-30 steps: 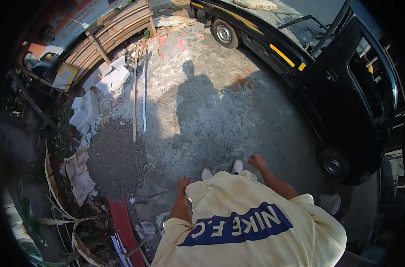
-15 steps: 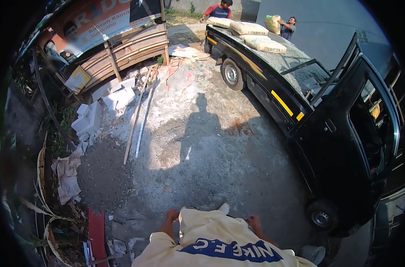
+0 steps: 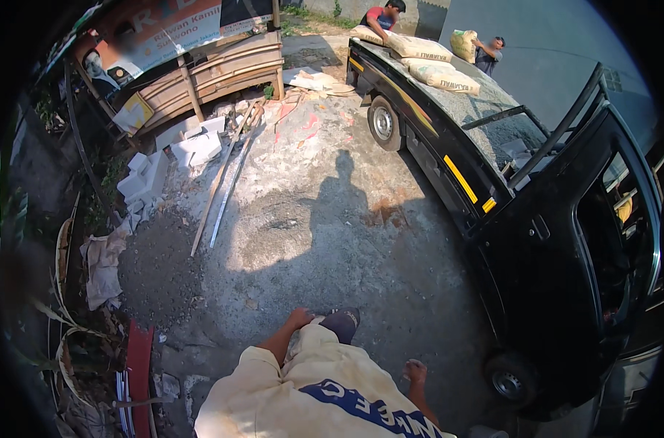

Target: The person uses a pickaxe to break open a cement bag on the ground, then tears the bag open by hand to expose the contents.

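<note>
Two hands [image 3: 300,317] [image 3: 415,371], one truck [image 3: 540,281], two co-workers [image 3: 379,21] [image 3: 487,58]

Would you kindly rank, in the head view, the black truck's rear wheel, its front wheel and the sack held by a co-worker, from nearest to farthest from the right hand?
From the right hand:
1. Front wheel: to its right.
2. Rear wheel: well ahead of it.
3. Held sack: farthest ahead, across the truck.

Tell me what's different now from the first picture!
The left hand swung ahead of the right hand, which led before. The view tipped up, bringing two co-workers and more sacks into clear sight. I see nothing grabbed or let go. The black truck and gravel pile stayed put.
</note>
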The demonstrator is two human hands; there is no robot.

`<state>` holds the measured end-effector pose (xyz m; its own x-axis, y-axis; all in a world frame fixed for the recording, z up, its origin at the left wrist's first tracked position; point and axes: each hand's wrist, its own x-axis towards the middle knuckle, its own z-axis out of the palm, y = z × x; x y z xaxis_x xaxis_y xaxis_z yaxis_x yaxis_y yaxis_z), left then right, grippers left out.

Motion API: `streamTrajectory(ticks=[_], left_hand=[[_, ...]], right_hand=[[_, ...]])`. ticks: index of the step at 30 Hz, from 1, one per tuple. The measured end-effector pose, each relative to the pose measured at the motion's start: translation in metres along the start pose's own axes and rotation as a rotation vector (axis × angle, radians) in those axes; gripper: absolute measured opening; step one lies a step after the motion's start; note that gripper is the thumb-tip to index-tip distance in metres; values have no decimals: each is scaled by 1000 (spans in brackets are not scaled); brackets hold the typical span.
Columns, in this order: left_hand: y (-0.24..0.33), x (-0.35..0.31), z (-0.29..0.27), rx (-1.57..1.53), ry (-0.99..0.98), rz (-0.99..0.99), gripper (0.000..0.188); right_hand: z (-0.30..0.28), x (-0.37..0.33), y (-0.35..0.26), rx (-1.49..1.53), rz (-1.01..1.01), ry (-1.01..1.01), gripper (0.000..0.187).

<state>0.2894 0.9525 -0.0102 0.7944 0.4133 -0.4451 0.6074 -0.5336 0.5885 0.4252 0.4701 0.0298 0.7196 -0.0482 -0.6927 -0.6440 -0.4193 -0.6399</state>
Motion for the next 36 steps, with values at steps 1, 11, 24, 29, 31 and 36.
streamTrajectory(ticks=[1, 11, 24, 29, 31, 36], left_hand=[[13, 6, -2, -29, -89, -32, 60], [66, 111, -12, 119, -295, -219, 42], [232, 461, -60, -256, 137, 181, 49], [220, 484, -113, -419, 126, -2, 52], [189, 487, -113, -413, 213, -71, 52], [124, 429, -86, -829, 359, -527, 52]], right_hand=[[2, 1, 5, -8, 10, 15, 28], [10, 57, 21, 222, -486, -72, 24], [-23, 343, -255, -167, -236, 18, 13], [46, 423, -424, 103, -216, 38, 21], [67, 438, -468, 121, -267, -28, 21], [111, 489, -494, -73, -220, -188, 21]])
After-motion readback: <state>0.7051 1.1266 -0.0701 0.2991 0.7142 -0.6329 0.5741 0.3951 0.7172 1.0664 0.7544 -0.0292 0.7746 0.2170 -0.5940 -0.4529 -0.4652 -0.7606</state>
